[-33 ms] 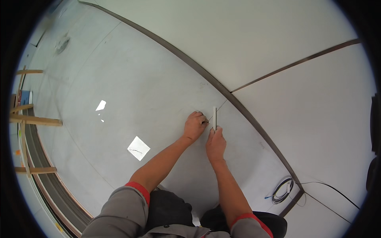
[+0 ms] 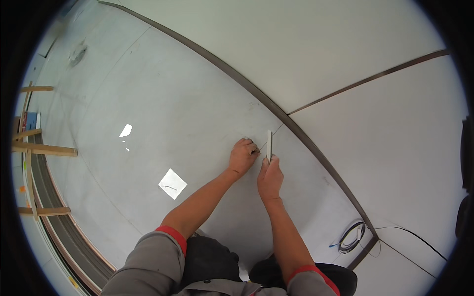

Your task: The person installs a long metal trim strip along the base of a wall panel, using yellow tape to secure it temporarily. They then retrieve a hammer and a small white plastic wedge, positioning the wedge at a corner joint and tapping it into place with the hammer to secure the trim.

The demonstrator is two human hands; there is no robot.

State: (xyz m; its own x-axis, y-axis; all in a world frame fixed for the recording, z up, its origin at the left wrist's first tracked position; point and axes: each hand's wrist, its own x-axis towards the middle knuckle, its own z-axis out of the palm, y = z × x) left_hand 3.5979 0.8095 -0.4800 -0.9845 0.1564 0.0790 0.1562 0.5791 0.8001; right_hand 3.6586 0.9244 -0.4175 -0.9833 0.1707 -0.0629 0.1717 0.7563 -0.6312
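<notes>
My right hand (image 2: 270, 178) is closed around the lower end of a slim, pale, straight bar (image 2: 269, 144), which points away from me just above the floor. Close by on its left, my left hand (image 2: 242, 157) is closed, its fingertips pinched low over the floor beside a thin seam (image 2: 278, 129). Something small and dark shows at those fingertips, too small to name. A narrow gap separates the left fingertips from the bar. The light grey floor (image 2: 197, 108) lies under both hands.
A dark strip (image 2: 247, 85) runs along the foot of the white wall panels (image 2: 355, 39). A coiled black cable (image 2: 351, 238) lies to the right. Wooden pieces (image 2: 47, 149) jut in at the left. A bright white square (image 2: 173, 184) shows on the floor left of my left forearm.
My right hand and the pale bar have shifted slightly to the right and away from me. My left hand stays in place.
</notes>
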